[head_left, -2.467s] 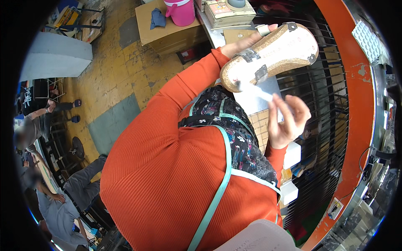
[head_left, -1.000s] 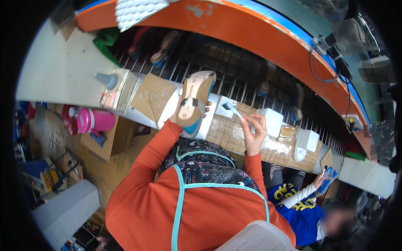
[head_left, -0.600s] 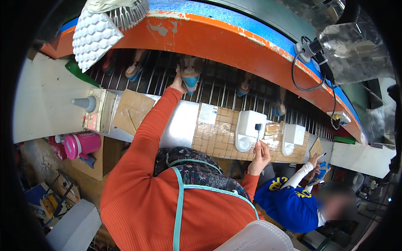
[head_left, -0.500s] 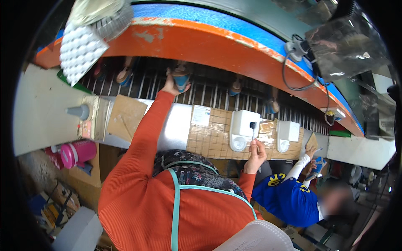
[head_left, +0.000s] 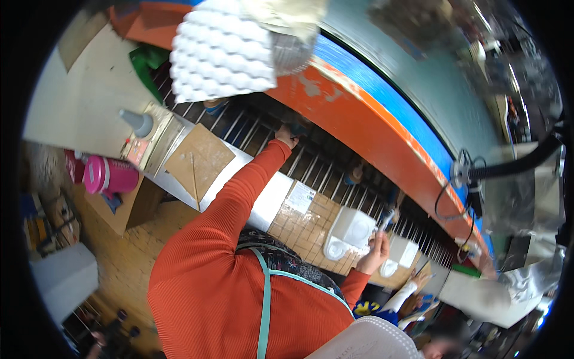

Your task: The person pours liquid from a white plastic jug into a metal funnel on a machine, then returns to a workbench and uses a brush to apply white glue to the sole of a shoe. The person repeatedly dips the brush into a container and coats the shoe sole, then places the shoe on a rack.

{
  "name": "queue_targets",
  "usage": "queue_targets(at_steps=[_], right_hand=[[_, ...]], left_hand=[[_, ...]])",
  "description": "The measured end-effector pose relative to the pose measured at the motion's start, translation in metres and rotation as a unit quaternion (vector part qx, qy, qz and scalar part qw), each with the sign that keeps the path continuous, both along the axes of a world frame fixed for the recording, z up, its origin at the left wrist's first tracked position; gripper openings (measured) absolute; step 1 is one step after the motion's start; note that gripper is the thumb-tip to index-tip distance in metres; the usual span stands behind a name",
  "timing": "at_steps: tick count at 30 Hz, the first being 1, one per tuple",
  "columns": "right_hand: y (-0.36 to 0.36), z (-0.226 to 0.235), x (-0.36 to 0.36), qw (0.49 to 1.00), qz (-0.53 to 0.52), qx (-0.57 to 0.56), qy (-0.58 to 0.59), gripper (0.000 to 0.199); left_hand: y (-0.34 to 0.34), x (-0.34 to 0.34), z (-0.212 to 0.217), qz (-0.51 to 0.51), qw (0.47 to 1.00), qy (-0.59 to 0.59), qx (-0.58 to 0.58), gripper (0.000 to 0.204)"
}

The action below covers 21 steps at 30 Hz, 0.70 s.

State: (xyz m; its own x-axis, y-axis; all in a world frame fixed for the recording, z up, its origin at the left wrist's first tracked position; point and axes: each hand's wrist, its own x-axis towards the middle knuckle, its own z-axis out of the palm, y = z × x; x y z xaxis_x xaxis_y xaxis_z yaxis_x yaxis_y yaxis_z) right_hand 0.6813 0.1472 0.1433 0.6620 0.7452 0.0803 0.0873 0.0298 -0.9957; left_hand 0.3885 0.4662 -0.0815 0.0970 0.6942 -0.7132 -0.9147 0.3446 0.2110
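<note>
My left hand (head_left: pixel 286 137) reaches under the orange beam, over the slatted metal conveyor. Its fingers are closed at a dark shoe (head_left: pixel 301 127), which is mostly in shadow. In my right hand (head_left: pixel 375 252) is a small brush (head_left: pixel 386 221), held upright with its head past the fingertips. Just left of that hand stands a white plastic tub (head_left: pixel 353 230) with a round cup at its near end. Further along the conveyor, another shoe (head_left: pixel 354 174) sits on the slats.
The orange beam (head_left: pixel 371 140) overhangs the conveyor. White dimpled sheet (head_left: pixel 221 54) hangs over it at top left. A cardboard piece (head_left: pixel 209 157), a grey cone (head_left: pixel 139 122) and a pink jug (head_left: pixel 113 175) are to the left. At right, a co-worker's hand (head_left: pixel 420 278) is beside a second white tub (head_left: pixel 402 254).
The view has swung, so the bench now slopes down to the right. My left hand has gone deeper under the beam with the shoe. The brush has moved off the tub, toward the conveyor.
</note>
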Motion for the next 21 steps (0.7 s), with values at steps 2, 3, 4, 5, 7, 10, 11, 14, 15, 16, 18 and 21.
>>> queue_targets(at_steps=[2,3,4,5,7,10,11,14,15,16,18,21], right_hand=[[0.02,0.008,0.013,0.999,0.021,0.038,0.019,0.014],[0.03,0.01,0.021,0.999,0.027,0.04,0.005,0.014],[0.038,0.01,0.029,0.999,0.025,0.041,0.011,0.016],[0.046,0.008,0.039,0.999,0.028,0.02,-0.029,0.02],[0.06,-0.002,0.07,0.995,0.02,0.004,-0.096,0.025],[0.098,-0.045,0.134,0.999,0.015,-0.006,-0.039,0.032],[0.108,-0.065,0.156,0.998,-0.004,-0.02,-0.055,0.033],[0.133,-0.114,0.218,0.901,-0.075,-0.207,-0.375,0.051],[0.138,-0.124,0.232,0.871,-0.083,-0.238,-0.422,0.06],[0.141,-0.134,0.24,0.805,-0.102,-0.339,-0.477,0.063],[0.148,-0.145,0.244,0.765,-0.114,-0.428,-0.468,0.069],[0.155,-0.147,0.236,0.813,-0.058,-0.421,-0.399,0.072]], left_hand=[[-0.004,-0.01,0.01,-0.002,0.996,0.094,0.012,0.027],[-0.008,-0.016,0.016,-0.023,0.99,0.136,0.034,0.028],[-0.011,-0.022,0.021,-0.041,0.981,0.182,0.054,0.03],[-0.013,-0.027,0.028,-0.057,0.97,0.224,0.073,0.028],[-0.015,-0.041,0.035,-0.048,0.957,0.277,0.074,0.023],[-0.013,-0.068,0.035,-0.03,0.994,0.106,0.025,0.017],[-0.011,-0.077,0.032,-0.051,0.994,0.095,0.008,0.016],[-0.019,-0.093,0.016,-0.057,0.998,0.032,0.011,0.026],[-0.024,-0.098,0.012,-0.081,0.996,-0.002,0.022,0.031],[-0.028,-0.098,0.008,-0.082,0.996,-0.035,-0.005,0.034],[-0.035,-0.096,0.001,-0.073,0.993,-0.083,-0.035,0.034],[-0.039,-0.083,-0.002,-0.029,0.994,-0.035,-0.102,0.041]])
